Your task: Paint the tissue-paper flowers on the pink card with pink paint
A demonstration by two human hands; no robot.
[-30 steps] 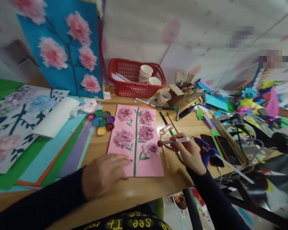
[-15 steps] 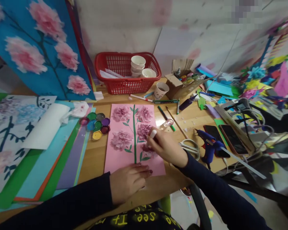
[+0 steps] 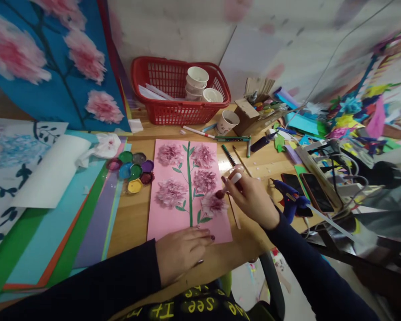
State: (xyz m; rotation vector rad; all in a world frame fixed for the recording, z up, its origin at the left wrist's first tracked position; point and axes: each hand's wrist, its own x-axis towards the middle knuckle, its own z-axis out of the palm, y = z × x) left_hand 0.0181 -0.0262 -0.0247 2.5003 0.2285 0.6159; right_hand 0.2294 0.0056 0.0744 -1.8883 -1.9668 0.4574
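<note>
The pink sheet (image 3: 167,222) lies on the bench (image 3: 129,219), its lower edge under the left hand (image 3: 184,250), whose fingers lie flat and loosely together. The right hand (image 3: 254,196) pinches a brush (image 3: 220,194) between its fingers, the dark red tip at the lower right flower (image 3: 214,206) (touching or just above, I cannot tell). Stem, leaves and five flowers are in place; that flower looks palest, so its colouring seems the part left.
</note>
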